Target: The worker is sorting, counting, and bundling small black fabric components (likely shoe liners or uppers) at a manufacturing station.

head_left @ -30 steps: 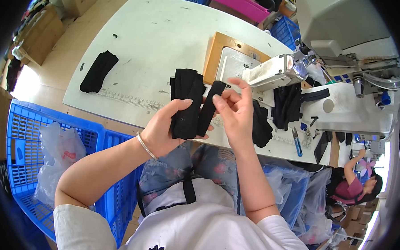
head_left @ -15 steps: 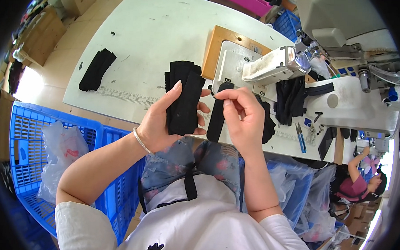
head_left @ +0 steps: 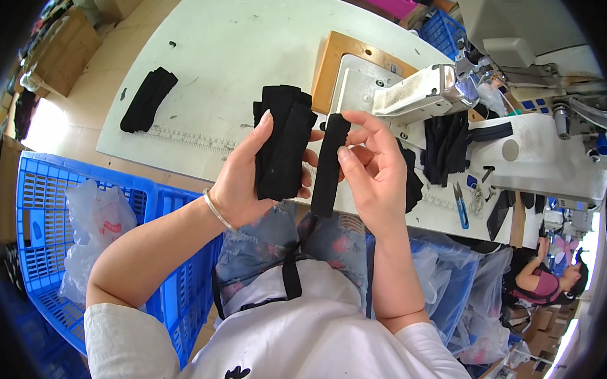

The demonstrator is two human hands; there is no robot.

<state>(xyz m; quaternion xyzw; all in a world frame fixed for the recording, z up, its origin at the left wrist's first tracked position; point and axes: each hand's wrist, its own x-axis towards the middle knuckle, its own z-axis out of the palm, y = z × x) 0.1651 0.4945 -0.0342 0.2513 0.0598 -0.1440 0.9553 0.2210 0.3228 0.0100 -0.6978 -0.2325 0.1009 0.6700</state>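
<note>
My left hand (head_left: 240, 176) is wrapped round a stack of black fabric strips (head_left: 282, 144), thumb on top and fingertips showing at its right edge. Beside the stack, my right hand (head_left: 377, 172) pinches a single black fabric strip (head_left: 327, 170) near its upper end, and the strip hangs upright over the table's front edge. Behind the right hand lie more black strips (head_left: 411, 177), partly hidden. A sewing machine (head_left: 423, 90) stands just beyond, with a bunch of dark fabric pieces (head_left: 444, 149) in front of its arm.
Another black stack (head_left: 149, 100) lies at the left of the white table (head_left: 221, 57). Blue-handled snips (head_left: 461, 206) are at the right. Blue baskets (head_left: 150, 200) with plastic bags stand at the left below the table. A co-worker (head_left: 543, 278) sits at far right.
The right hand's grip on the single strip has changed, with the thumb lower on its face. The strip is turned more toward me. The left hand still holds the stack.
</note>
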